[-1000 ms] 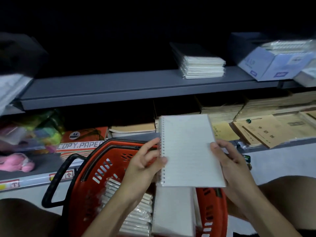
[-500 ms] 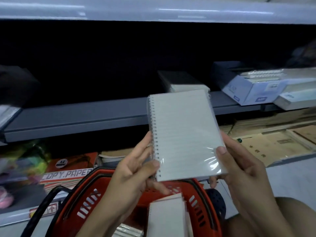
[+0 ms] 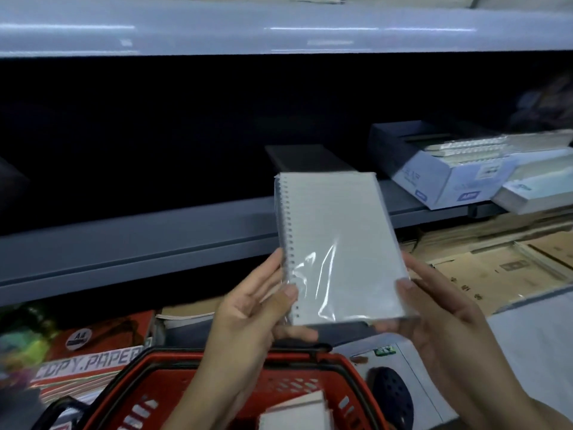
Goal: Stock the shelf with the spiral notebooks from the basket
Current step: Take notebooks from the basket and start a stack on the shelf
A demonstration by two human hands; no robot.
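**Wrapped notebook held up before the grey shelf**

A dim shop aisle: a grey metal shelf [image 3: 139, 243] runs across the scene from left to right, with a dark recess behind it and a paler shelf edge [image 3: 279, 29] above. Below it, on the lower level, lie a red ream marked COPY PAPER [image 3: 93, 352] at the left and brown paper envelopes [image 3: 496, 268] at the right. On the grey shelf, far right, sits a pale blue box [image 3: 449, 184] holding spiral-bound pads.

The spiral notebook [image 3: 338, 246], sealed in clear film, is held in the air above the red basket [image 3: 217, 392] and in front of the shelf edge. Its long axis runs near to far, leaning slightly left at the top; the wire spiral lies along its left edge and the lined face is turned to the camera.

The left hand [image 3: 251, 308] pinches the spiral edge, thumb on the face and fingers behind. The right hand [image 3: 434, 308] grips the near right corner, thumb on the front.

A dark stack [image 3: 304, 156] on the shelf is mostly hidden behind the notebook. The basket is cut off at the near edge; only the corner of another notebook [image 3: 294, 411] shows inside. The far left is blurred.
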